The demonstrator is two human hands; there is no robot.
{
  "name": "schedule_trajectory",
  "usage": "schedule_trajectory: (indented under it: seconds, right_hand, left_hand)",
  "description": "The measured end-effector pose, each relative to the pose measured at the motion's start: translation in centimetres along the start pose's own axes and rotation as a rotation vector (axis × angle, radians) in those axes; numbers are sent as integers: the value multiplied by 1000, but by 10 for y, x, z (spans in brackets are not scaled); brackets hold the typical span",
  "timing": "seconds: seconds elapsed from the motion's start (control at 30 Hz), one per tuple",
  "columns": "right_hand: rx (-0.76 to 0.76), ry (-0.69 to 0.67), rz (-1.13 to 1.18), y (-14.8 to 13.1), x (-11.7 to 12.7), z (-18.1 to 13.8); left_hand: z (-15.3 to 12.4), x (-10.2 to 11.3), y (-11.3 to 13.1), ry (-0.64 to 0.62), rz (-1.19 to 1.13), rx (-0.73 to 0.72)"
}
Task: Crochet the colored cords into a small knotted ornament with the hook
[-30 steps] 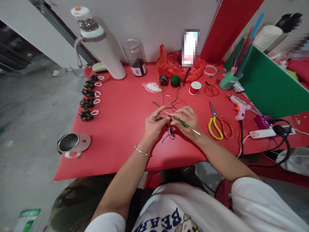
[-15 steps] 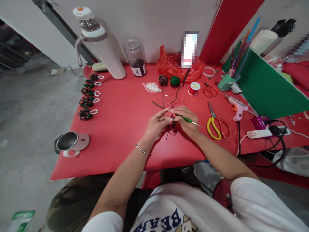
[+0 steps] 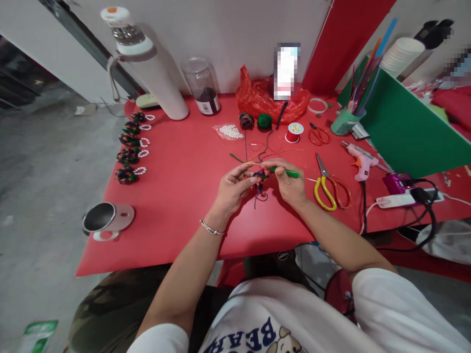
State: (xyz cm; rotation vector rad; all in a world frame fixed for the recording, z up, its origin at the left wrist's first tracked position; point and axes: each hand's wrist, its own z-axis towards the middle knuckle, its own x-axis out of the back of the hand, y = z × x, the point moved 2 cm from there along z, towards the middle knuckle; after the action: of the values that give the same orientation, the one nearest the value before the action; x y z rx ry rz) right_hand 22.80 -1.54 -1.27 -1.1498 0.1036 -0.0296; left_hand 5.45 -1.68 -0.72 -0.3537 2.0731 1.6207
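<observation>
My left hand (image 3: 235, 188) pinches a small dark multicoloured crochet piece (image 3: 260, 177), with a loose yarn end hanging below it. Between the fingers and thumb of my right hand (image 3: 289, 184) is a green-handled crochet hook (image 3: 290, 173); its metal back end points right, and its front tip is too small to make out at the piece. Strands of yarn run from my fingers up toward a dark multicoloured yarn ball (image 3: 246, 120) and a green yarn ball (image 3: 264, 121). Beyond my hands lies a bag of white beads (image 3: 230, 131).
Scissors (image 3: 326, 184), red snips (image 3: 318, 134), a red thread spool (image 3: 294, 132) and a pink glue gun (image 3: 362, 159) lie to the right. Several finished crochet pieces with bead loops (image 3: 127, 156), a mug (image 3: 110, 218) and a tall bottle (image 3: 154, 73) stand left. A power strip (image 3: 408, 200) sits far right.
My right hand has moved slightly away from my left, turning the hook flatter. More of the crochet piece now shows between the hands. The whole view has shifted a little.
</observation>
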Motion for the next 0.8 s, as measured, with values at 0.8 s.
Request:
schedule_trajectory:
  seconds: [0.8]
  right_hand:
    - [-149, -103, 60, 9, -2, 0]
  left_hand:
    - [-2, 0, 0, -71, -40, 57]
